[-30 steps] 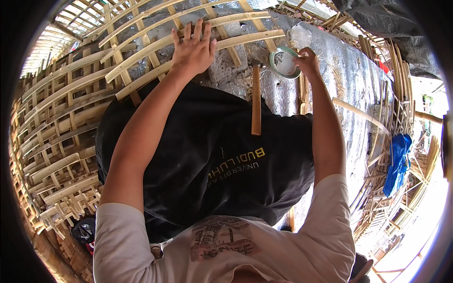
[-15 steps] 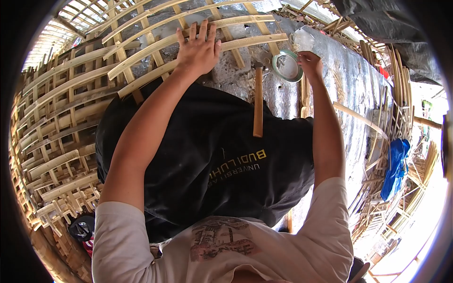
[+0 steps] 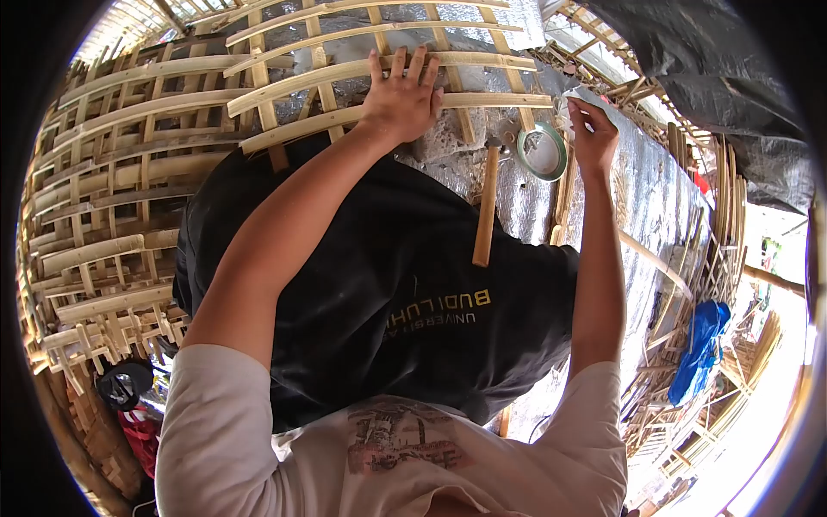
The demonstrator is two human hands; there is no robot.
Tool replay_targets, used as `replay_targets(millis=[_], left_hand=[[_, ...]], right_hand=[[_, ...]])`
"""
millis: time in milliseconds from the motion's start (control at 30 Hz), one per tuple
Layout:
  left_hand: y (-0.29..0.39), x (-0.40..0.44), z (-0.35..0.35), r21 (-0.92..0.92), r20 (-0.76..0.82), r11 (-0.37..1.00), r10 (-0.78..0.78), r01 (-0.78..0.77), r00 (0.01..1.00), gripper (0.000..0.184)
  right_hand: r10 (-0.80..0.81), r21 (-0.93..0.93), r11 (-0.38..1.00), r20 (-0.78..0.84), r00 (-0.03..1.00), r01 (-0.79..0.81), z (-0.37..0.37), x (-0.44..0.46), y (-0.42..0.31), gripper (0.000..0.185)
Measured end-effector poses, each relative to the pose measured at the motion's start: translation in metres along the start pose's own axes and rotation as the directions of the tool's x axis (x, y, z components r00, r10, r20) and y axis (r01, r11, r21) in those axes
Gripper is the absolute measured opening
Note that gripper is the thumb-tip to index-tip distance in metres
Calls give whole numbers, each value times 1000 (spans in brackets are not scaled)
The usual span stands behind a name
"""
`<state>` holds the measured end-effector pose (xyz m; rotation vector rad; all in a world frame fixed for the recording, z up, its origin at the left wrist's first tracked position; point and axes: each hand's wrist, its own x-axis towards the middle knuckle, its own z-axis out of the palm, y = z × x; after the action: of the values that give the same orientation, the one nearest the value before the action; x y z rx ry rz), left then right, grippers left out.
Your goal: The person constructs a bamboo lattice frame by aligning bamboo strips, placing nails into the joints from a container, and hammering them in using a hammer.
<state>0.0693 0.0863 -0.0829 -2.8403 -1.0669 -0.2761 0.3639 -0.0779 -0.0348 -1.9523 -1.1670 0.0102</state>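
My left hand (image 3: 402, 99) lies with fingers spread across two strips of a bamboo lattice (image 3: 301, 80). To the right, my right hand (image 3: 593, 133) is raised with thumb and fingertips brought close together; whatever they may pinch is too small to make out. Just left of it a round green-rimmed dish (image 3: 543, 152) rests on the silvery sheet, with small bits inside. A hammer (image 3: 487, 207) lies between the hands, its wooden handle reaching over the black cloth (image 3: 370, 284) on my lap.
Woven bamboo panels (image 3: 112, 181) fill the left side. A loose bamboo strip (image 3: 655, 258) crosses the silvery sheet (image 3: 633, 198) at right. Beyond are a blue bag (image 3: 699, 349), bamboo bundles (image 3: 730, 207) and dark plastic sheeting (image 3: 698, 60). A black cap (image 3: 125, 383) is at lower left.
My right hand has let go of the dish's rim and moved up and to its right. My left hand stays on the lattice. The whole view has shifted, with the scene moving right and down.
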Motion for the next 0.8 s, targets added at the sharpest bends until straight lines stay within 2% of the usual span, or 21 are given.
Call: replay_targets(millis=[33, 167, 233, 267, 367, 500, 600, 800], left_hand=[[0, 0, 0, 7, 3, 1000, 4, -4, 1000, 59], [0, 0, 6, -29, -31, 1000, 5, -5, 1000, 59], [1, 0, 3, -25, -16, 1000, 5, -6, 1000, 59], [1, 0, 1, -22, -8, 1000, 3, -3, 1000, 59], [1, 0, 2, -71, -19, 997, -5, 4, 1000, 60], [0, -2, -1, -67, -30, 998, -1, -1, 1000, 60], [1, -1, 0, -78, -39, 997, -6, 3, 999, 60], [0, -1, 1, -60, -45, 998, -1, -1, 999, 62]], right_hand=[[-29, 48, 998, -4, 1000, 29, 5, 1, -17, 16], [-6, 164, 986, 179, 984, -24, 42, -3, -71, 14], [-76, 183, 982, 191, 979, 41, 67, -10, -82, 15], [-30, 205, 979, 198, 980, -11, 77, -15, -88, 14], [31, 294, 954, 119, 992, -65, 109, -24, -72, 13], [63, 261, 961, 99, 993, -87, 120, -37, -80, 13], [-18, 221, 975, 58, 998, 4, 123, -39, -82, 13], [-18, 216, 976, 75, 997, 1, 122, -40, -84, 11]])
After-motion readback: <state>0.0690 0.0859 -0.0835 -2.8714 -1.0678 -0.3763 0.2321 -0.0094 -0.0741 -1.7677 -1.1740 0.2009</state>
